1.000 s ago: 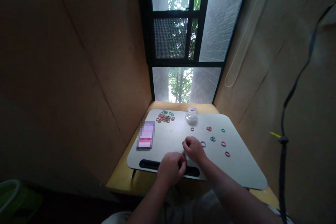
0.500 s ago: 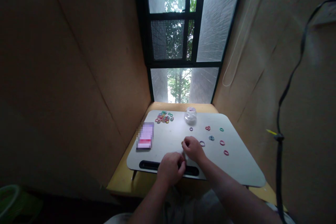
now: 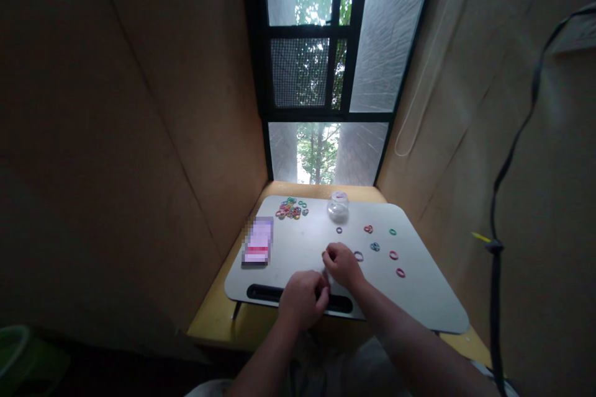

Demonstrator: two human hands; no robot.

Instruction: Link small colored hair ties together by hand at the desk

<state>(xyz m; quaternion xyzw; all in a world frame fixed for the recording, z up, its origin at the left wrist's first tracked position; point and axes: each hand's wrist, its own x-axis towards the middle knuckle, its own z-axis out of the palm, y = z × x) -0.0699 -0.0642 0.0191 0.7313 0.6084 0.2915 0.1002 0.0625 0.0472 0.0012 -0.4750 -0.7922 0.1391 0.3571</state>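
Note:
My right hand (image 3: 342,265) is closed in a pinch above the white lap table (image 3: 288,254), with a bit of a small yellow hair tie (image 3: 324,254) showing at its fingertips. Just nearer to me, my left hand (image 3: 303,299) is curled shut over the table's front edge; whatever its fingers hold is hidden. Beside my right hand lies a purple hair tie (image 3: 358,256). Farther right are a blue cluster (image 3: 375,247), a red cluster (image 3: 368,229), a green hair tie (image 3: 392,232) and two pink ones (image 3: 393,255). A small dark purple one (image 3: 339,230) sits before the jar.
A clear round jar (image 3: 338,208) stands at the back. At the back left is a pile of colourful hair ties (image 3: 291,209). A phone (image 3: 258,242), blurred out, rests on the left. A black slot (image 3: 265,293) runs along the front; a dark cable (image 3: 496,298) hangs at right.
The camera view has shifted very slightly. Both hands keep practically the same pose and place, and the hair ties on the table stay where they were.

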